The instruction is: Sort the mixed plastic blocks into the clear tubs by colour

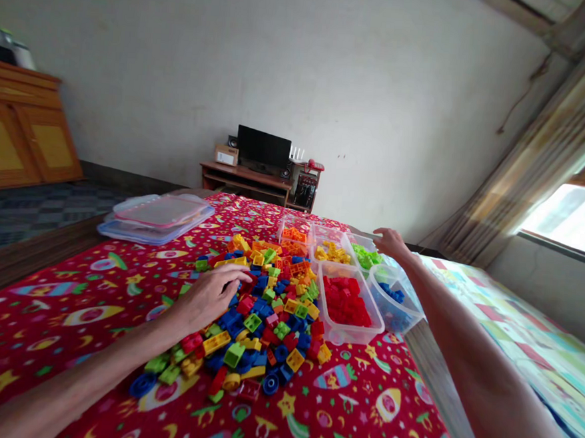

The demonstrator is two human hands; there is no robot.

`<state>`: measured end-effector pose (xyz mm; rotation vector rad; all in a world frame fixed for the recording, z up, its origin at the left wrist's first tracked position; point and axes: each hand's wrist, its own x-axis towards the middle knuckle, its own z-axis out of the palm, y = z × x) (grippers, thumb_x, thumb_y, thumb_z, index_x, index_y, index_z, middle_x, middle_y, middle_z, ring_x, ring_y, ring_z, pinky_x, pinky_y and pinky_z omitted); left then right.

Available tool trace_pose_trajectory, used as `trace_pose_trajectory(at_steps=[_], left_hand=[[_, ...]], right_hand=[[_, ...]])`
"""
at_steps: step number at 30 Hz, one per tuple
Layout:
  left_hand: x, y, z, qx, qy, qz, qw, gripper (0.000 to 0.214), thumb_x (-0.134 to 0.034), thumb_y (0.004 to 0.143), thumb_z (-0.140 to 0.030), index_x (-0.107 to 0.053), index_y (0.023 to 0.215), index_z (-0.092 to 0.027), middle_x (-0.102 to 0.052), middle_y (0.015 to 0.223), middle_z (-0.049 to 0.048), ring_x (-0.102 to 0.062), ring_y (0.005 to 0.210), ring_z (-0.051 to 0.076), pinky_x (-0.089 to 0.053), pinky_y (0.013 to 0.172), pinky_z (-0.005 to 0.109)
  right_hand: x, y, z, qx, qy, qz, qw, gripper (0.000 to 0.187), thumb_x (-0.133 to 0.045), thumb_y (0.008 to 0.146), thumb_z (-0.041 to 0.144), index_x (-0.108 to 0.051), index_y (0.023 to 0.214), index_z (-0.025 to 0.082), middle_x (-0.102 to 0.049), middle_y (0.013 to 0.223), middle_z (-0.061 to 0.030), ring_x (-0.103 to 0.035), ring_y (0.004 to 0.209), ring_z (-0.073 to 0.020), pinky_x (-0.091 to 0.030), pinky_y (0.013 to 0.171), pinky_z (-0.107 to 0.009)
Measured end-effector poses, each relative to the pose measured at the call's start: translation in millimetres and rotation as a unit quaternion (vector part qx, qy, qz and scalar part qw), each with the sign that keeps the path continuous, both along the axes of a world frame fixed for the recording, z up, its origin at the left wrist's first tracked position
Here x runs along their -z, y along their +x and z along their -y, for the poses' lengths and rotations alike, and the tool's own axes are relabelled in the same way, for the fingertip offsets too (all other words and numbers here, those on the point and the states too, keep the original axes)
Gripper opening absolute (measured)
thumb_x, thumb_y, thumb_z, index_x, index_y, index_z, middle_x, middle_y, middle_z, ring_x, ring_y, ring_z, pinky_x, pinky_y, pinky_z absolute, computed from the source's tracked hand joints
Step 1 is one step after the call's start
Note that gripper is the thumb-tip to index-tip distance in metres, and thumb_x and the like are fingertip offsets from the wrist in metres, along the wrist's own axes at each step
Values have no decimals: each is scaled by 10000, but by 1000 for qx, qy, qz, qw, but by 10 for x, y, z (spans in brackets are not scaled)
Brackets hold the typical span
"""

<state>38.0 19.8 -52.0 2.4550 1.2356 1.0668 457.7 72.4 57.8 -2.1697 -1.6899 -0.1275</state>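
A heap of mixed toy building bricks (252, 321) in red, blue, yellow, green and orange lies on a red patterned cloth. My left hand (211, 297) rests at the heap's left side, thumb and fingers apart, its fingertips on the bricks. Beyond the right edge of the green bricks' box (354, 240), my right hand (391, 244) hovers with loosely bent fingers apart and no brick visible in them. Green bricks (367, 256) lie inside that box. Nearby stand clear boxes of red bricks (347, 301), yellow bricks (333, 252), orange bricks (295, 235) and blue bricks (391, 293).
Stacked plastic lids (157, 216) lie at the cloth's far left. The red cloth (112, 366) covers the surface before me. A bed with a checked cover (509, 341) stands to the right. Against the wall is a desk (245, 176) with a monitor (263, 149).
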Motion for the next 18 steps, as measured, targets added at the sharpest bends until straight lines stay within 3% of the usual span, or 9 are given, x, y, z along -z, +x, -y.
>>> trace_pose_trajectory(at_steps=[6, 10, 12, 14, 18], left_hand=[[-27, 27, 23, 10, 0, 6, 1000, 361, -365, 833, -280, -710, 860, -178, -680, 1120, 99, -624, 1044, 244, -462, 975, 382], [-40, 41, 28, 18, 2, 17, 1000, 330, -391, 800, -246, -708, 855, -172, -688, 1096, 112, -623, 1049, 252, -459, 978, 395], [-51, 41, 22, 26, -5, 26, 999, 311, -411, 781, -230, -707, 861, -182, -696, 1082, 99, -622, 1052, 248, -452, 986, 395], [-72, 30, 12, 30, -16, 33, 999, 302, -428, 767, -226, -707, 877, -191, -705, 1059, 85, -625, 1048, 247, -453, 983, 392], [-150, -25, -14, 8, -48, 58, 997, 274, -477, 759, -272, -712, 876, -193, -721, 1002, 84, -647, 995, 269, -477, 931, 399]], right_hand=[[-139, -319, 353, -37, 53, -151, 986, 297, -502, 796, 72, -671, 1038, 52, -706, 696, -110, -687, 632, -174, -548, 624, -263], [-223, -780, 596, -137, 122, -328, 927, 258, -475, 813, 86, -659, 991, 58, -704, 724, -93, -682, 646, -136, -561, 624, -246], [-199, -1099, 689, -203, 123, -381, 894, 265, -459, 824, 105, -654, 1000, 74, -703, 727, -76, -680, 644, -124, -562, 629, -245], [-118, -1427, 767, -268, 100, -376, 882, 273, -474, 819, 133, -660, 1015, 94, -705, 725, -62, -680, 643, -128, -560, 624, -253], [121, -1948, 897, -291, 72, -270, 915, 293, -498, 797, 149, -693, 1015, 126, -710, 700, -49, -668, 632, -139, -535, 622, -255]])
